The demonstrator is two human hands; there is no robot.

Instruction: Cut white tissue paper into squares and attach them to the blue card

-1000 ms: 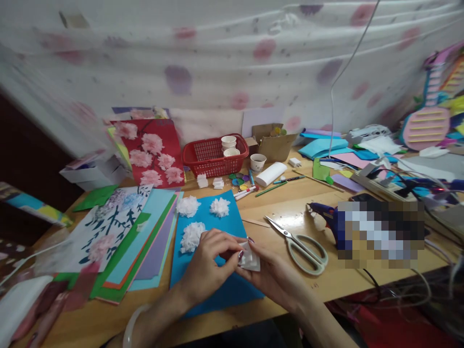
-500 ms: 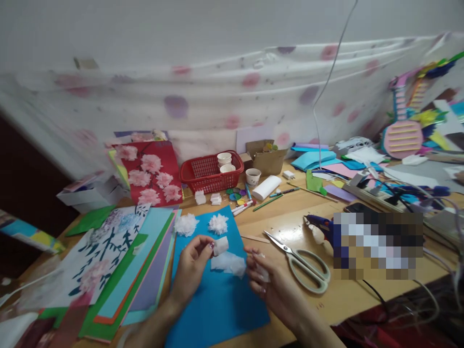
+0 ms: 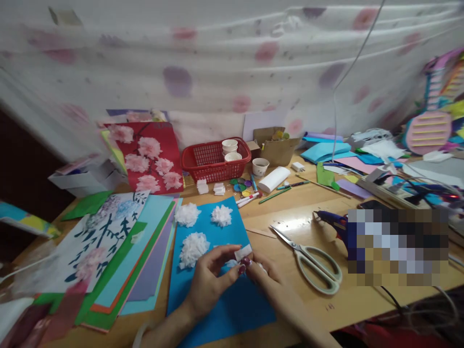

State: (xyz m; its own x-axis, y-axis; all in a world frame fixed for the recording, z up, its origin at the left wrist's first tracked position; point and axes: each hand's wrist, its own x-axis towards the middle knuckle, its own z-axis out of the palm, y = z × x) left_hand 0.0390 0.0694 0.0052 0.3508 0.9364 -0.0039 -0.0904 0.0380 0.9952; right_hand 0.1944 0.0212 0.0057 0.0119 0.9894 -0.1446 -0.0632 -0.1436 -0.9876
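Note:
My left hand (image 3: 213, 273) pinches a small folded piece of white tissue paper (image 3: 242, 252) over the blue sheet (image 3: 224, 314). Close against it on the right is my right hand (image 3: 263, 273), its fingers closed at the lower edge of the same piece, with a bit of white showing in its curled fingers. Behind the hands, more thin white paper is partly hidden. Three fluffy white paper flowers lie on the blue sheet: one at the top left (image 3: 187, 214), one at the top right (image 3: 221, 215), and a larger one (image 3: 194, 249) left of my hands.
Scissors (image 3: 308, 261) and a glue gun (image 3: 331, 221) lie to the right. Behind are a red basket (image 3: 217, 164) with cups, a paper cup (image 3: 260, 167), pens (image 3: 248, 199) and a white roll (image 3: 274, 179). Coloured sheets (image 3: 145, 280) cover the left side.
My hands have come together at the small white piece, the left moving right. The larger flower, earlier hidden behind my left hand, is now visible. The view has shifted.

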